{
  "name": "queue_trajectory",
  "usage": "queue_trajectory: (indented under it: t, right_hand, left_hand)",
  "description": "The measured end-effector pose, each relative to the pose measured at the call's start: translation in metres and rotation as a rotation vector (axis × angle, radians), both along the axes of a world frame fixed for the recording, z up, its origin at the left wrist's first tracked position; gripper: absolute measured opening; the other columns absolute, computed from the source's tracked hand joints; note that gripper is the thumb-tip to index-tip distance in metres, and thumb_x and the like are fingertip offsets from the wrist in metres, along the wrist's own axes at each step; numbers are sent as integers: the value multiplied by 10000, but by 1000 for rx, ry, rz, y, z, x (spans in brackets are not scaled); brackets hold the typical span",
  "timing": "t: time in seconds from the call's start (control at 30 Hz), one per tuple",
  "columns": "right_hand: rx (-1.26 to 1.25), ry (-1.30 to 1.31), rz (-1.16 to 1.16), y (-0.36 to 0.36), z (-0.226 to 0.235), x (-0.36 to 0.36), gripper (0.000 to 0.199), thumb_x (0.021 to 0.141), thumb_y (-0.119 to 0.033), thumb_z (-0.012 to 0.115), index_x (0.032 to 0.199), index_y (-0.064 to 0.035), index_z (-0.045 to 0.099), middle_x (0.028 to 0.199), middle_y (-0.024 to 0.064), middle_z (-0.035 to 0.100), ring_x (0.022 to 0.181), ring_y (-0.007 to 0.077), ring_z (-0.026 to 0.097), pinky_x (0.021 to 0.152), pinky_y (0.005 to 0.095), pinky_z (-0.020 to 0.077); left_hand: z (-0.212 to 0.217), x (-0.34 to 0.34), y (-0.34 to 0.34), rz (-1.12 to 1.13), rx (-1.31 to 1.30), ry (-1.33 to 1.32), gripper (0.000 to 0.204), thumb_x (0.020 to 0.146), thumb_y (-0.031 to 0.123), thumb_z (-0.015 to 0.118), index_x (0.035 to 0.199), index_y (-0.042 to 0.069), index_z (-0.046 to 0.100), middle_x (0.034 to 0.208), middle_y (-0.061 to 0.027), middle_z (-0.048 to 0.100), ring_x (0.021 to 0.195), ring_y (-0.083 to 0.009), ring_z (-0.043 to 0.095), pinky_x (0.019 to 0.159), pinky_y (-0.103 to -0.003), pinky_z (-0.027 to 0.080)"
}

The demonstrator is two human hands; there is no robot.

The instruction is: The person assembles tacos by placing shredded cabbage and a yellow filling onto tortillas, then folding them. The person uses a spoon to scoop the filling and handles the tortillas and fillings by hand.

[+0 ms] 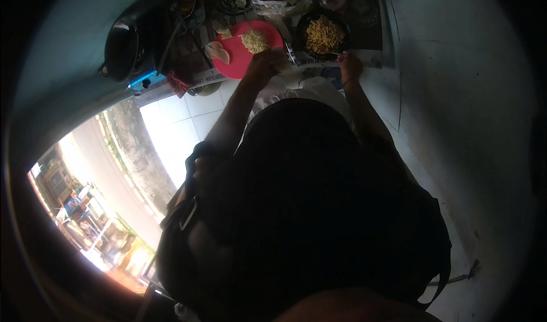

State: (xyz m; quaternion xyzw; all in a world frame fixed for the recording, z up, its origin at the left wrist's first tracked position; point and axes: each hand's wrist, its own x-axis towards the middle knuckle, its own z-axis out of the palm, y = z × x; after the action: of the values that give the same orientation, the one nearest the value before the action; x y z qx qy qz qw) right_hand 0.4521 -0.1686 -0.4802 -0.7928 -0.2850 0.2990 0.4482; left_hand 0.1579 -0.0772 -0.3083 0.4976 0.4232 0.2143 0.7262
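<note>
Seen from above your head, your left hand [263, 60] reaches far forward to the near edge of a round red board [242, 57]; its fingers look curled, but whether they hold anything cannot be told. A pile of pale shredded food [254, 40] lies on the board. Your right hand [349, 66] rests at the near rim of a dark pan [300, 34] of yellow noodles [324, 35], fingers closed, seemingly around a thin utensil. A crinkled clear plastic package [282, 3] lies farther away, between board and pan.

Plastic, dark metal, tile

Red board [242, 57] matt plastic near counter's front edge; dark pan [322, 35] of noodles dull metal; black pot [122, 48] at left end glossy; white floor tiles [188, 114] smooth, shiny; bag [279, 3] at back edge clear crinkled plastic.
</note>
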Motion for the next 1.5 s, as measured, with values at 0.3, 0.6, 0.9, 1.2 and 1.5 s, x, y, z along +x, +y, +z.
queue_trajectory:
  t: [0.3,0.6,0.9,1.2,1.5]
  right_hand:
    - [128,654,-169,-10,16,-11,220,928,-274,572,1043,-92,618,878,53,678,736,113,622,538,244,412]
    - [129,848,-315,-8,69,16,155,897,-235,600,970,-105,642,791,28,648,671,107,586,531,249,392]
    - [174,576,-212,9,213,40,189,924,-202,562,960,-37,649,786,48,629,678,105,581,566,228,408]
    - [344,466,-158,22,321,50,245,930,-223,545,982,-14,661,764,71,658,669,135,622,599,245,477]
    - [393,342,-12,25,370,34,286,954,-225,505,1002,15,652,791,85,659,698,133,622,625,248,478]
  left_hand:
    - [24,3,6,-310,713,448,341,764,91,685,1098,56,628,1052,-71,656,995,-178,638,860,-296,513]
    - [2,15,8,-25,95,123,284,849,126,592,1127,98,639,1170,-119,613,1131,-260,578,966,-361,469]
    - [14,43,35,-365,1079,441,329,770,140,720,1074,47,634,1012,-150,652,935,-298,647,800,-386,526]
    - [50,98,53,151,-400,-247,331,905,181,570,1149,-42,539,1052,-167,625,951,-310,645,863,-401,537]
    - [156,110,57,-12,-467,-496,353,972,156,424,1199,-112,461,1175,-215,560,1072,-314,594,938,-403,515]
